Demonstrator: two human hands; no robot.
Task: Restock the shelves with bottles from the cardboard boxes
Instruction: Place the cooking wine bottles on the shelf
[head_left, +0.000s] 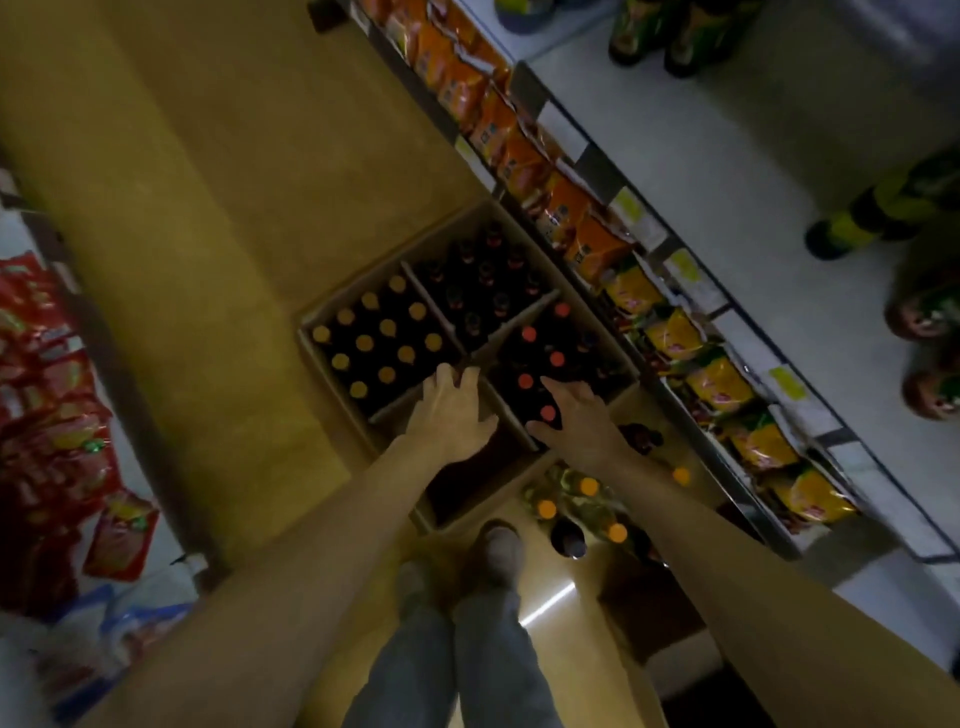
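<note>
Both hands, the left hand (451, 415) and right hand (576, 421), reached with relaxed, empty fingers over the cardboard box (332, 317) of red-capped bottles (525, 381).

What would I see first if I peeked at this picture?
Two bare hands, the left hand and the right hand, reach down with spread fingers over a cardboard box on the floor. It is full of dark bottles with yellow caps and red caps. Orange snack bags line the shelf to the right.
</note>
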